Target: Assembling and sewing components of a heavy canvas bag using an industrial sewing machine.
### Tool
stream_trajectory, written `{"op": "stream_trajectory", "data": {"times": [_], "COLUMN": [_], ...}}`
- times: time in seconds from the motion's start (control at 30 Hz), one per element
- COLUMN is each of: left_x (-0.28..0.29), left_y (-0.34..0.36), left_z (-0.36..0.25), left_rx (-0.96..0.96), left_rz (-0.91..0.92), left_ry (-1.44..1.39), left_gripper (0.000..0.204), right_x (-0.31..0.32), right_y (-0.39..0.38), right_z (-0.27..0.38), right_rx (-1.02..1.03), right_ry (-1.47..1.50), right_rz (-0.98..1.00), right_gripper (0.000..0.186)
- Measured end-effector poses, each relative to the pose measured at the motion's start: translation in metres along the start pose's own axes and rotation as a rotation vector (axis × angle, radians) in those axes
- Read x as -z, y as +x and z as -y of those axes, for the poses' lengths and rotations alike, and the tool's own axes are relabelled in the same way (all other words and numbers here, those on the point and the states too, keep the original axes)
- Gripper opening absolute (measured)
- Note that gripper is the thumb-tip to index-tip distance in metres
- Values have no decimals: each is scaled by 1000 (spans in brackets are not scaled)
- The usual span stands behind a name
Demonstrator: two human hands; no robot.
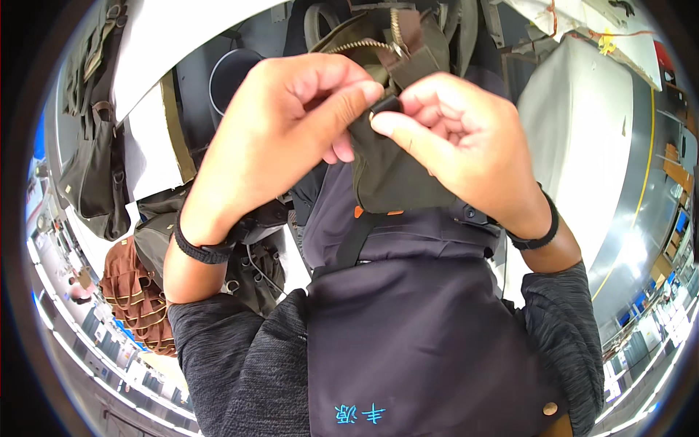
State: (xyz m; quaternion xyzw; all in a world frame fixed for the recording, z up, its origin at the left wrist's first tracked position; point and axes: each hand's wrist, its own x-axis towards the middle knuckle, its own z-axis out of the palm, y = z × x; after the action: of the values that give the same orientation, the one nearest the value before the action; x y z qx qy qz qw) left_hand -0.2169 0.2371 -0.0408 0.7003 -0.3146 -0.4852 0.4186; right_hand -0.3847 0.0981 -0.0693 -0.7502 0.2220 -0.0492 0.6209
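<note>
In the head view, my left hand (285,127) has its thumb and forefinger pinched at the upper end of a small black piece (382,105) with a brass-coloured bit; exactly what those fingertips grip is hidden. My right hand (466,146) pinches the same piece between thumb and forefinger. Behind them is an olive-green fabric bag (397,182) with a metal zipper (397,36) and a brown flap at the top. It rests over dark grey fabric (400,237) in front of my body.
Olive bags (95,167) hang at the left, above brown items with yellow edging (135,291). A white surface (582,124) and a grey floor with a yellow line lie at the right. A dark round object (226,76) is behind my left hand.
</note>
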Motion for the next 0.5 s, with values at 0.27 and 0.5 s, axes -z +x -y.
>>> {"op": "stream_trajectory", "data": {"times": [0.27,0.5], "left_x": [10,8], "left_y": [-1,0], "left_z": [5,7], "left_rx": [64,-219], "left_rz": [-2,-445], "left_ry": [79,397], "left_gripper": [21,17], "right_x": [-11,-7], "right_y": [6,8], "right_z": [-10,-13], "right_rx": [-38,-43], "right_ry": [200,136], "right_rz": [-9,103], "right_gripper": [11,10]}}
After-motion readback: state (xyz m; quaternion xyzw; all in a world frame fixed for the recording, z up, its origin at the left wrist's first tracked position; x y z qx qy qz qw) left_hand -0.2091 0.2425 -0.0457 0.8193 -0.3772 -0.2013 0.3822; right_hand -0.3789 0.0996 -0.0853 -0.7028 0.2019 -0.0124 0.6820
